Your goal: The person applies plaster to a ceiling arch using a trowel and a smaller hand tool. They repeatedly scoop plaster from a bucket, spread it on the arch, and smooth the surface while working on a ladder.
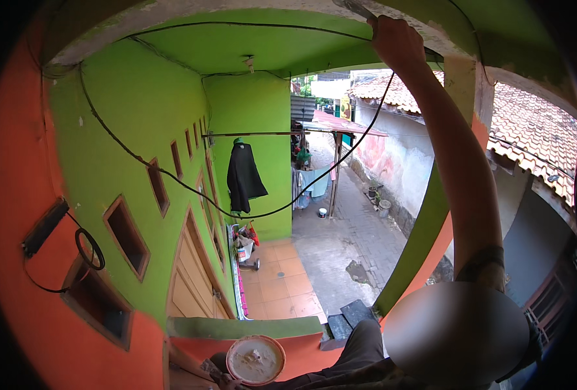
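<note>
My right arm reaches up to the pale, rough-edged beam (425, 29) overhead. My right hand (398, 42) is closed around a putty knife (355, 8), its grey blade against or close to the underside of the beam. Low in the view, a round orange-rimmed bucket (256, 359) holds wet, pale grey plaster with a lump in the middle. My left hand (220, 377), smeared with plaster, grips this bucket at its left side; part of the hand is hidden at the lower edge.
A black cable (256, 215) hangs in a long loop across the view. Below lies a green-topped low wall (249, 327). A dark jacket (243, 177) hangs from a rod at the far wall. Coiled black wire (90, 249) hangs at left. A paved alley (360, 208) runs beyond.
</note>
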Demonstrator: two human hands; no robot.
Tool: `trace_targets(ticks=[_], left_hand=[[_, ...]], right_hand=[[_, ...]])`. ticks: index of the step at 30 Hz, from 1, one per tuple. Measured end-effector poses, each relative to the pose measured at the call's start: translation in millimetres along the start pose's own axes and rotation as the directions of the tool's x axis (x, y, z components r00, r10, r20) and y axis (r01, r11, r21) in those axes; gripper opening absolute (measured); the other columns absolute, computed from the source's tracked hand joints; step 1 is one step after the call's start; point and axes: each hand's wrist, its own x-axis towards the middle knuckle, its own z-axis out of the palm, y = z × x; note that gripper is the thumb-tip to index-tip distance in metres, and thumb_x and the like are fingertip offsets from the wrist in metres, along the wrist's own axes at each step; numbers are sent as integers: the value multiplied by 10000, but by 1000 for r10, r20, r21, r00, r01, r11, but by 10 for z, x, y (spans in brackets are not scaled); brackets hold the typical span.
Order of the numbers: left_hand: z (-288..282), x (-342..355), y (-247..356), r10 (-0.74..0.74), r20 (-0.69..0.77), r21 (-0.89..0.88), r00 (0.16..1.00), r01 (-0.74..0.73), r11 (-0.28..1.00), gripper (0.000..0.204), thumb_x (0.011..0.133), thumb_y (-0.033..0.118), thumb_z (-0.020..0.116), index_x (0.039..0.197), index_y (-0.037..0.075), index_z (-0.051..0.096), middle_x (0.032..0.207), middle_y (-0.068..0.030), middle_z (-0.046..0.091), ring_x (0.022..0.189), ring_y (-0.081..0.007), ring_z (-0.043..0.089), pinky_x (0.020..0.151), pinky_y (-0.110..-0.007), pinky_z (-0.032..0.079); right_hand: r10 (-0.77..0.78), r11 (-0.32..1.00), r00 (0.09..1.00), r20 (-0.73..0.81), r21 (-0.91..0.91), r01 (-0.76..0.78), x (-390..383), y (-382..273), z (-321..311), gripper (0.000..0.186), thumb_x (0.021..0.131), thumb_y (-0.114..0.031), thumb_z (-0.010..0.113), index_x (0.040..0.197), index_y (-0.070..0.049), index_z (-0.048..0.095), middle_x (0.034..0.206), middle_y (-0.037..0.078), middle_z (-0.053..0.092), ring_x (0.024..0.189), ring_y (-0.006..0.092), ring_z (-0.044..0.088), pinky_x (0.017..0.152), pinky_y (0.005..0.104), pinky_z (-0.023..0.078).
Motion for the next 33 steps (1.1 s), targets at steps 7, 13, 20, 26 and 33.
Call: trace_targets(ticks=[7,13,20,26,33], left_hand=[[-222,29,-183,67,81,22,994,-69,997,116,929,214,470,828,205,415,518,43,313,340,-80,316,303,-215,262],[10,81,-155,11,-18,-31,1000,-11,999,154,914,197,444,772,221,390,450,30,271,327,-91,296,307,-226,247],[-146,66,-191,47,-31,-19,998,-48,999,125,904,159,443,807,216,389,459,22,272,321,-101,287,304,-231,263],[186,-66,20,-10,25,11,1000,10,1000,173,944,291,432,800,203,394,448,20,282,314,-105,282,299,-237,267],[-177,145,-193,-61,-5,-9,998,61,998,302,943,398,439,721,211,355,435,34,259,321,-93,253,311,-231,231]], right_hand=[[-155,988,987,-28,15,156,-312,-371,75,235,908,-216,435,860,-45,589,746,186,639,694,363,641,615,477,517],[-132,991,990,-55,-22,131,124,-369,99,204,866,-139,435,911,-49,613,789,176,652,722,362,647,649,447,529],[135,978,991,-14,161,-131,-365,-330,-125,317,940,-266,414,808,-13,551,704,212,622,648,386,630,597,487,511],[-152,988,987,-46,21,153,-97,-227,103,310,932,-292,439,835,-37,586,739,171,640,660,337,644,616,452,523],[-60,978,998,27,-198,64,82,432,-218,287,917,-315,464,901,-85,635,787,162,645,705,342,649,642,464,525]])
